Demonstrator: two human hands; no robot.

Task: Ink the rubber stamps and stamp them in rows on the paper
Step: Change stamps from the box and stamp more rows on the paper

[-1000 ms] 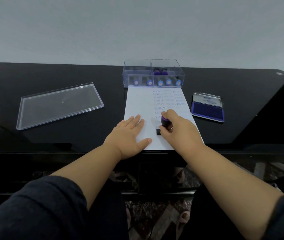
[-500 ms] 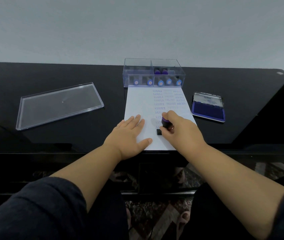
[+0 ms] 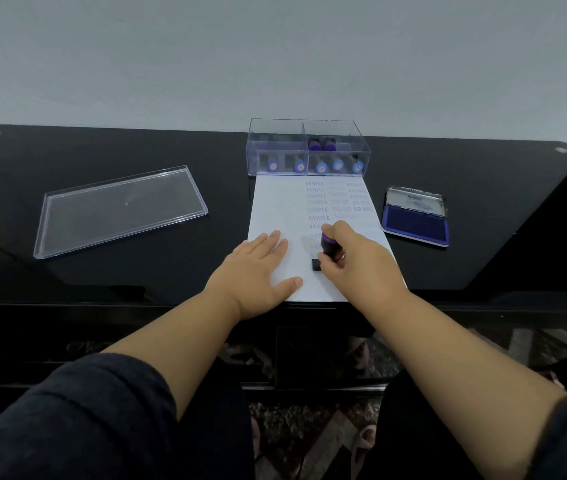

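A white sheet of paper (image 3: 275,209) lies on the black table, printed with blue stamped words in columns on its right half. My left hand (image 3: 258,271) rests flat on the paper's lower left, fingers straight. My right hand (image 3: 358,261) grips a black rubber stamp with a purple top (image 3: 327,247), its base down on the paper below the column of SAMPLE prints. An open ink pad (image 3: 415,221) with a blue pad lies right of the paper. A clear box (image 3: 308,148) at the paper's far end holds several more stamps.
A clear plastic lid (image 3: 119,209) lies on the table to the left. The table's front edge (image 3: 171,303) runs just under my wrists. A wall rises behind the table.
Almost nothing moved. My right hand stays on the stamp at the same spot on the paper, and my left hand stays flat.
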